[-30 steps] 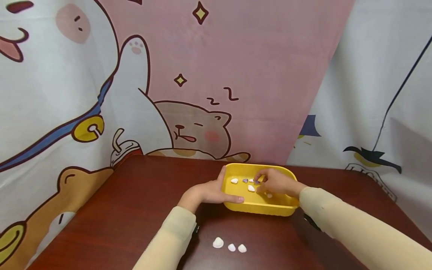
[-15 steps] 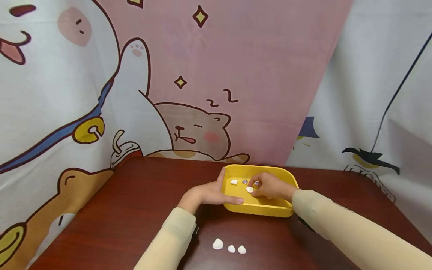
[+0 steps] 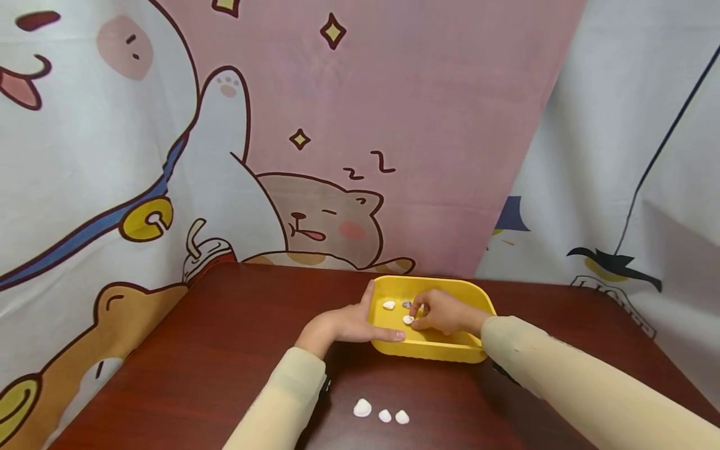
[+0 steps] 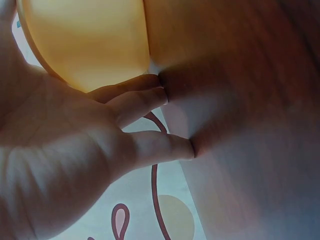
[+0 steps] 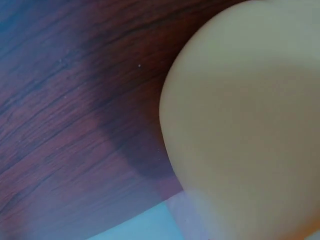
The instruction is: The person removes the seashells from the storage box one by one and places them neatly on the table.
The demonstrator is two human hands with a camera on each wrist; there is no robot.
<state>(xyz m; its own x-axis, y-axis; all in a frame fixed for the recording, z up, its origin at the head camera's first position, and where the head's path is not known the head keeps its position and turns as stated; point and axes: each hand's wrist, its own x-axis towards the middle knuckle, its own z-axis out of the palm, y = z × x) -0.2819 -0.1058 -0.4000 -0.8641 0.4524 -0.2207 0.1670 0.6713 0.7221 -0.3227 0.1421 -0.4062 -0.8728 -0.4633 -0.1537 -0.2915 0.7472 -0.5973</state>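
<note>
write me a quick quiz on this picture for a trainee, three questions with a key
1. Count: how many white shells lie on the table, outside the yellow tray?

2. True or false: in the head view, the left grip is at the right end of the yellow tray.

3. Choose one: which grip reaches into the yellow tray, with a small white shell at its thumb and forefinger?
a) left
b) right
c) neither

Key
1. Three.
2. False; it is at the left end.
3. b, the right grip.
</note>
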